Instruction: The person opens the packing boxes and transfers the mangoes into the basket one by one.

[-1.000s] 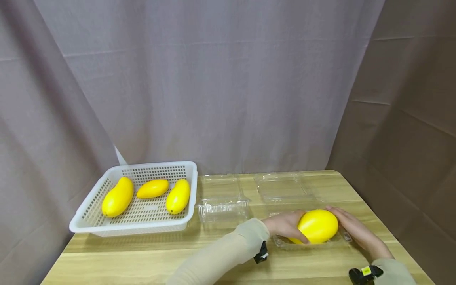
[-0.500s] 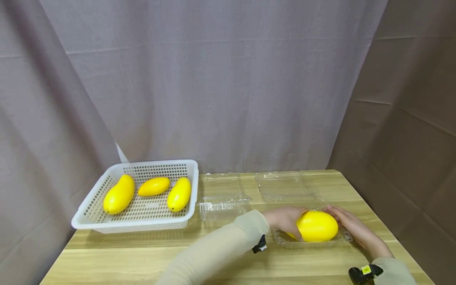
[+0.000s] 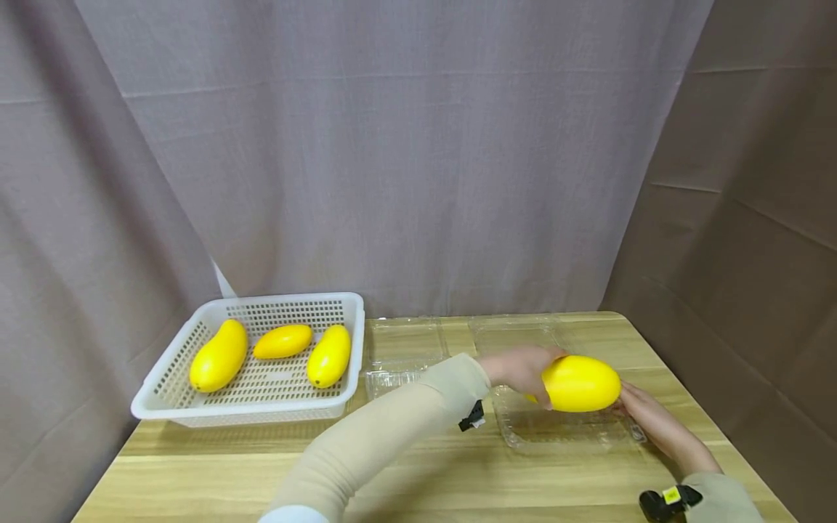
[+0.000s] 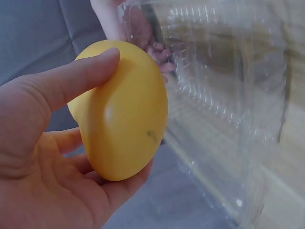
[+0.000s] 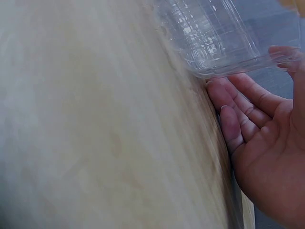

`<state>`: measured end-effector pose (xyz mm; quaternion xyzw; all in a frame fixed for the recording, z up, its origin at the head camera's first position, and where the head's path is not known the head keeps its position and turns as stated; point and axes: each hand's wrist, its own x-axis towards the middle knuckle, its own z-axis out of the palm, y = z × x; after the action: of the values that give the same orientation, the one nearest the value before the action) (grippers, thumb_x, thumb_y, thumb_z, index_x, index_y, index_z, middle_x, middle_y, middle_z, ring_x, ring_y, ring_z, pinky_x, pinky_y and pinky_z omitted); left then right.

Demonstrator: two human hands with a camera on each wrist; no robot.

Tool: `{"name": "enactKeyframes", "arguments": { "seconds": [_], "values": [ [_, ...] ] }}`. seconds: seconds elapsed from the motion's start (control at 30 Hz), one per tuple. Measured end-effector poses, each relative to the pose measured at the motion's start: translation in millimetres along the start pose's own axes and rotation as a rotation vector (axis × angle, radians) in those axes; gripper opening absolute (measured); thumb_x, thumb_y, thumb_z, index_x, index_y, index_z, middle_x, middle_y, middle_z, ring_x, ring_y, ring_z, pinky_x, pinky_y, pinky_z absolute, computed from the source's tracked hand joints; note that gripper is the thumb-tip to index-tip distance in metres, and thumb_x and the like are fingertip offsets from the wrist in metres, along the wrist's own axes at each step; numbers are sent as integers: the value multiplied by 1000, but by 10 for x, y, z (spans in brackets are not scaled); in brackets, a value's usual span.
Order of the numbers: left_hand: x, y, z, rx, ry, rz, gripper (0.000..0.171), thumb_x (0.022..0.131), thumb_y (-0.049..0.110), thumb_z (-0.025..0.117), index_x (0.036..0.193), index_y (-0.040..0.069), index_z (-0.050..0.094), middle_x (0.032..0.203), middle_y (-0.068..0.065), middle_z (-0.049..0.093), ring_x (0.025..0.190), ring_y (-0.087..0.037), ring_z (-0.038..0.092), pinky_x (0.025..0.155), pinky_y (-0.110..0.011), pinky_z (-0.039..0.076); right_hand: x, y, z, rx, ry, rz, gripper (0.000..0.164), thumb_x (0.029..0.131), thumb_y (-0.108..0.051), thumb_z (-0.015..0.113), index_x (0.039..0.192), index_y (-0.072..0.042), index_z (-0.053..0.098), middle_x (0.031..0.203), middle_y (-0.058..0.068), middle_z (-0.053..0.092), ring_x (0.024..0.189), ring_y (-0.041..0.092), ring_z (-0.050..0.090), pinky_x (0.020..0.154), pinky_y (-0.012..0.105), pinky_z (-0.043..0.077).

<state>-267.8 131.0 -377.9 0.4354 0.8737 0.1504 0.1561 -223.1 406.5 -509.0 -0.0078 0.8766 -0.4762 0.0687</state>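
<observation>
A smooth yellow mango [image 3: 583, 383] is held in my left hand [image 3: 522, 370], raised over a clear plastic clamshell container [image 3: 556, 436]. In the left wrist view the thumb lies across the mango's top and the other fingers curl under it; a small stem mark shows on its side. My right hand [image 3: 660, 421] is at the container's right side. The right wrist view shows that thumb over the rim of the container [image 5: 205, 38] and the fingers below it, pinching the edge.
A white perforated basket [image 3: 248, 421] with three yellow mangoes stands at the left of the wooden table [image 3: 229, 479]. Another open clear clamshell [image 3: 405, 341] lies between it and the right-hand container. A grey curtain [image 3: 418, 160] hangs behind.
The mango lay in the container a second ago; my left hand has lifted it up and slightly back. My right hand stays by the container's right side.
</observation>
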Motion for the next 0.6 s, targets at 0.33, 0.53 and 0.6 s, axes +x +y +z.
{"name": "enactKeyframes", "arguments": {
  "seconds": [0.33,0.53,0.6],
  "values": [
    [-186,-190,-269,50,7,8,90,77,13,86,154,14,39,143,1,57,124,-9,53,102,-17,39,53,-17,6,36,-19,6,64,110,-46,32,141,9,44,124,18,58,99,19,58,83,27,51],
    [-434,-493,-495,87,57,-8,90,78,12,86,155,13,39,143,-6,57,126,-17,55,105,-25,42,49,-26,18,60,-2,-10,64,110,-44,32,142,11,43,124,19,59,98,17,59,82,25,51],
    [-547,-601,-567,95,89,-5,91,77,12,86,155,11,38,144,-7,57,127,-20,55,107,-29,42,43,-18,12,55,-2,-9,65,110,-44,32,142,11,43,124,19,59,99,17,59,83,25,51]
  ]
}}
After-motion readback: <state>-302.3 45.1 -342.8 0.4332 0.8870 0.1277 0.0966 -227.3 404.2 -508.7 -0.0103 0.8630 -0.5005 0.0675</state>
